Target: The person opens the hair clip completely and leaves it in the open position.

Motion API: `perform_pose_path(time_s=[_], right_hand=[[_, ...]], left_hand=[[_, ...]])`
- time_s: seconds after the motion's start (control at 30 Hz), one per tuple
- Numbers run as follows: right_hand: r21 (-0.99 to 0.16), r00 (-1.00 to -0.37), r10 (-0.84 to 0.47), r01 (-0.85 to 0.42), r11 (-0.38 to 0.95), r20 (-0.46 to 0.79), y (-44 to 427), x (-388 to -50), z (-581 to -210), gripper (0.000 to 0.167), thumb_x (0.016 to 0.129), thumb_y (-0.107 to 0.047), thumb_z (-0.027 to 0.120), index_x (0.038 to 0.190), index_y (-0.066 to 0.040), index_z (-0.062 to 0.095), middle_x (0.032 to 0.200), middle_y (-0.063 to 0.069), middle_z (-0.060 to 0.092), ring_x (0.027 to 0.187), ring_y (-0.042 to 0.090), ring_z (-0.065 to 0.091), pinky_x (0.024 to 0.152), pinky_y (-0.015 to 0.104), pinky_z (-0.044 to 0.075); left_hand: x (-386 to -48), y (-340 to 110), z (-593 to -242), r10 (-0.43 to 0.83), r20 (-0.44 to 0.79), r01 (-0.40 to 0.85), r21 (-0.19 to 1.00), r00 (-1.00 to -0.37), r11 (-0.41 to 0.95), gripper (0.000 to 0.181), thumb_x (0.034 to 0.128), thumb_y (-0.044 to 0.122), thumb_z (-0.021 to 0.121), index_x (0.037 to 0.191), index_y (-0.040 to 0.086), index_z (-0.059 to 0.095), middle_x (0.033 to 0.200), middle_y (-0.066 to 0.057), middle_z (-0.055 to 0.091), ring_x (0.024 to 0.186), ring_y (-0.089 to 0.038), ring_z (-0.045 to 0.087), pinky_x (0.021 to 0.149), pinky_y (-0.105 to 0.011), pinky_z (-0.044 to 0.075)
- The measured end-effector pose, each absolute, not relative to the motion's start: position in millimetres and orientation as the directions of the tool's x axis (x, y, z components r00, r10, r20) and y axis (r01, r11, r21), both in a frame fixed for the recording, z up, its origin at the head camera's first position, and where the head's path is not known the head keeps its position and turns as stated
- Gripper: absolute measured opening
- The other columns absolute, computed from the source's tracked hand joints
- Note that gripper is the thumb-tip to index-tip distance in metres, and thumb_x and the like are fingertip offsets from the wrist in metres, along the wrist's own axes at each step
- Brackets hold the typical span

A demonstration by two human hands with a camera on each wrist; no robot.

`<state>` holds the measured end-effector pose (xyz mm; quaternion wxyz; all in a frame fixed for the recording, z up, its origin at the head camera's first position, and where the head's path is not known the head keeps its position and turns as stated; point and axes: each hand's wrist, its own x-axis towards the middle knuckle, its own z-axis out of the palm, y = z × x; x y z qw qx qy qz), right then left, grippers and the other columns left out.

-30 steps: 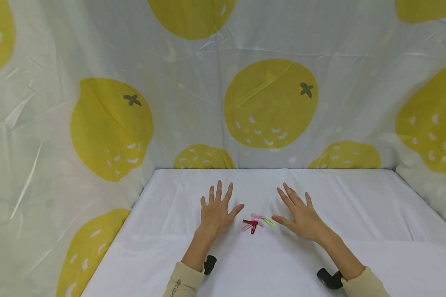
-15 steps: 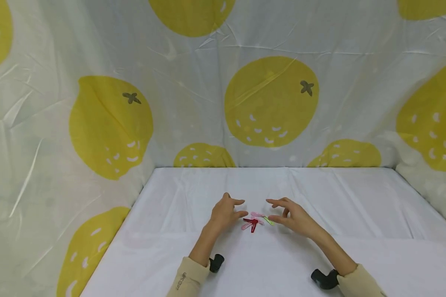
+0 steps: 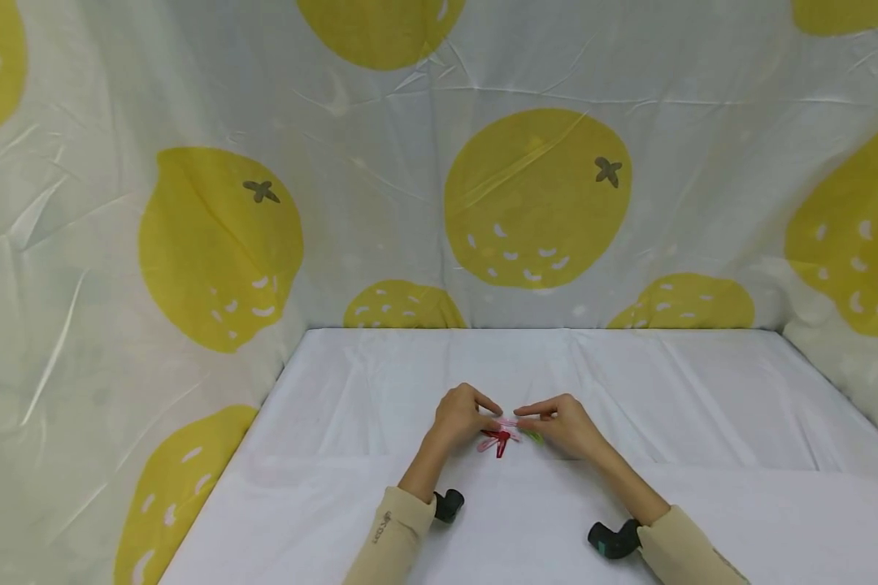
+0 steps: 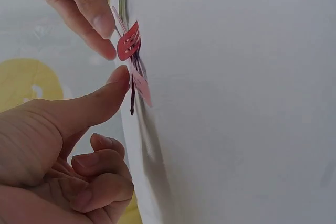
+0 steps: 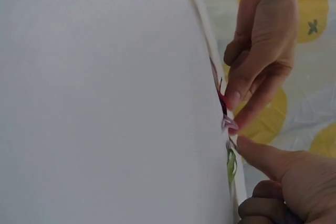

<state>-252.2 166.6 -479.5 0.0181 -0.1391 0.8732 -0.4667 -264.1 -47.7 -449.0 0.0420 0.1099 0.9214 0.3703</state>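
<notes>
A small cluster of snap hair clips lies on the white cloth between the hands. I see a red hair clip [image 3: 501,445], a pink hair clip [image 3: 486,445] and a green hair clip [image 3: 535,436]. The left hand [image 3: 459,413] reaches in from the left, thumb and index finger apart at the far pink clip. From the other side the right hand [image 3: 572,428] does likewise, its thumb partly covering the green clip. In the left wrist view the left thumb meets the edge of the pile beside the red clip [image 4: 128,43]. Whether either hand touches a clip is unclear.
White cloth [image 3: 380,520] covers the table, with some creases. Behind it hangs a pale curtain [image 3: 380,195] printed with yellow lemons, also along both sides. Black curved mounts [image 3: 613,539] sit at both wrists, by beige sleeves [image 3: 391,536].
Both hands had spread fingers well apart from the clips. They have since moved inward and lowered, bringing thumbs and index fingers close to the far pink clip. The clips have barely shifted.
</notes>
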Motion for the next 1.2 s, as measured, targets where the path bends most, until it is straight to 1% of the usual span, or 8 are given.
perform_pose_path(time_s=[0.07, 0.2, 0.43, 0.83, 1.0, 1.1, 1.13, 1.2], right_hand=[[-0.831, -0.967, -0.240, -0.201, 0.519, 0.084, 165, -253, -482, 0.019, 0.088, -0.020, 0.083, 0.104, -0.011, 0.084, 0.080, 0.010, 0.074, 0.059, 0.005, 0.037, 0.055, 0.021, 0.031], [-0.835, -0.971, -0.218, -0.198, 0.513, 0.096, 163, -253, -484, 0.016, 0.087, -0.018, 0.083, 0.099, -0.008, 0.084, 0.068, 0.008, 0.068, 0.053, 0.004, 0.037, 0.052, 0.020, 0.031], [-0.821, -0.971, -0.199, -0.220, 0.526, 0.133, 160, -253, -488, 0.010, 0.087, -0.014, 0.083, 0.093, -0.007, 0.085, 0.092, 0.011, 0.081, 0.060, 0.003, 0.040, 0.054, 0.020, 0.032], [-0.859, -0.983, -0.161, -0.157, 0.488, 0.088, 159, -251, -486, 0.008, 0.087, -0.014, 0.083, 0.089, -0.006, 0.084, 0.074, 0.003, 0.074, 0.055, 0.004, 0.035, 0.052, 0.020, 0.027], [-0.874, -0.984, -0.161, -0.144, 0.465, 0.076, 159, -251, -484, 0.011, 0.087, -0.016, 0.083, 0.091, -0.006, 0.084, 0.057, -0.006, 0.055, 0.053, 0.004, 0.032, 0.051, 0.020, 0.026], [-0.876, -0.984, -0.163, -0.144, 0.460, 0.076, 160, -251, -482, 0.014, 0.088, -0.019, 0.083, 0.092, -0.006, 0.084, 0.053, -0.007, 0.046, 0.052, 0.004, 0.031, 0.051, 0.020, 0.025], [-0.879, -0.984, -0.160, -0.140, 0.457, 0.073, 160, -251, -481, 0.015, 0.088, -0.020, 0.083, 0.093, -0.006, 0.084, 0.053, -0.007, 0.046, 0.053, 0.004, 0.031, 0.051, 0.020, 0.026], [-0.884, -0.986, -0.152, -0.134, 0.447, 0.072, 160, -250, -479, 0.016, 0.089, -0.023, 0.082, 0.093, -0.008, 0.084, 0.060, -0.007, 0.058, 0.058, 0.005, 0.037, 0.053, 0.020, 0.029]], left_hand=[[-265, -46, -451, 0.230, 0.004, 0.167, 0.700, -0.973, 0.695, 0.015, 0.0790, 0.011, 0.089, 0.093, 0.008, 0.085, 0.075, -0.004, 0.070, 0.068, -0.012, 0.048, 0.058, -0.025, 0.034], [-267, -44, -453, 0.216, 0.018, 0.166, 0.700, -0.976, 0.694, 0.014, 0.0776, 0.011, 0.090, 0.090, 0.010, 0.085, 0.071, -0.002, 0.071, 0.067, -0.009, 0.051, 0.057, -0.025, 0.034], [-269, -42, -457, 0.190, 0.013, 0.146, 0.694, -0.982, 0.705, 0.009, 0.0778, 0.012, 0.090, 0.085, 0.011, 0.085, 0.070, 0.000, 0.066, 0.068, -0.010, 0.048, 0.058, -0.025, 0.033], [-266, -44, -455, 0.181, 0.007, 0.133, 0.709, -0.983, 0.692, 0.009, 0.0763, 0.012, 0.092, 0.081, 0.009, 0.085, 0.072, -0.002, 0.064, 0.071, -0.013, 0.049, 0.061, -0.027, 0.034], [-265, -48, -453, 0.191, 0.013, 0.138, 0.743, -0.981, 0.655, 0.011, 0.0755, 0.012, 0.092, 0.082, 0.008, 0.084, 0.076, -0.003, 0.067, 0.074, -0.013, 0.049, 0.062, -0.027, 0.035], [-264, -52, -451, 0.214, 0.037, 0.167, 0.760, -0.976, 0.629, 0.010, 0.0772, 0.012, 0.091, 0.083, 0.007, 0.084, 0.075, -0.004, 0.066, 0.074, -0.012, 0.048, 0.061, -0.025, 0.035], [-263, -53, -451, 0.223, 0.051, 0.182, 0.763, -0.973, 0.620, 0.009, 0.0781, 0.012, 0.091, 0.083, 0.007, 0.084, 0.076, -0.003, 0.066, 0.073, -0.012, 0.047, 0.061, -0.025, 0.035], [-263, -56, -450, 0.245, 0.088, 0.222, 0.772, -0.965, 0.595, 0.008, 0.0807, 0.013, 0.089, 0.083, 0.006, 0.084, 0.075, -0.004, 0.066, 0.071, -0.012, 0.046, 0.061, -0.023, 0.035]])
